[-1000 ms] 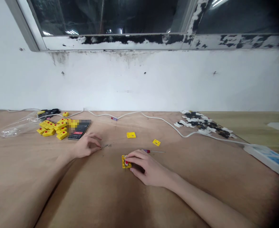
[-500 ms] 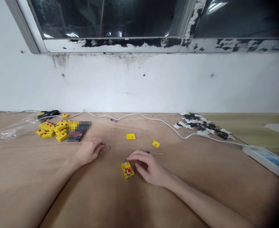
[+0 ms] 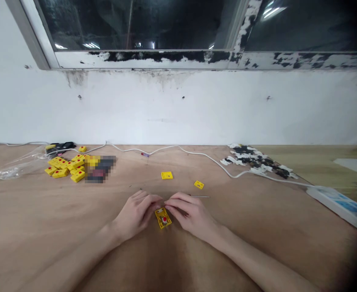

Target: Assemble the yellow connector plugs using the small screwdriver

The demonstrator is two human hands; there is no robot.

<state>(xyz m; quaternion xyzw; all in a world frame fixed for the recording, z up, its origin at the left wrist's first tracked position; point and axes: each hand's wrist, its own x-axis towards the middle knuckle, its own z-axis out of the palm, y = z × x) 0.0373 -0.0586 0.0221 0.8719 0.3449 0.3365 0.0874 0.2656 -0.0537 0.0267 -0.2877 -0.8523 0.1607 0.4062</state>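
Since I'm holding my left hand (image 3: 136, 215) and right hand (image 3: 190, 213) narrow on either side of the yellow module (image 3: 163, 217), the main risk is at the contact point. The module is lying flat on the plywood counter (image 3: 257, 247), between my fingertips, with its red button (image 3: 165, 219) facing up. I can't tell whether I'm pinching it or only touching its edges. A lopsided squeeze could make it skid or flip, since I'm seeing nothing that fixes it in place.

The thin screwdriver shaft (image 3: 200, 196) is lying just beyond my right fingers (image 3: 178, 200). A careless sideways sweep could knock it into rolling, and its tip could scratch the module. Two yellow plates (image 3: 166, 175) (image 3: 198, 185) are sitting farther ahead, so a slip forward could send the module toward them.

The pile of yellow blocks (image 3: 64, 167) is well off to the left, so it's unlikely to be disturbed. The white cable (image 3: 196, 154) is running along the far side of the counter, so it's not a snag risk at my hands.
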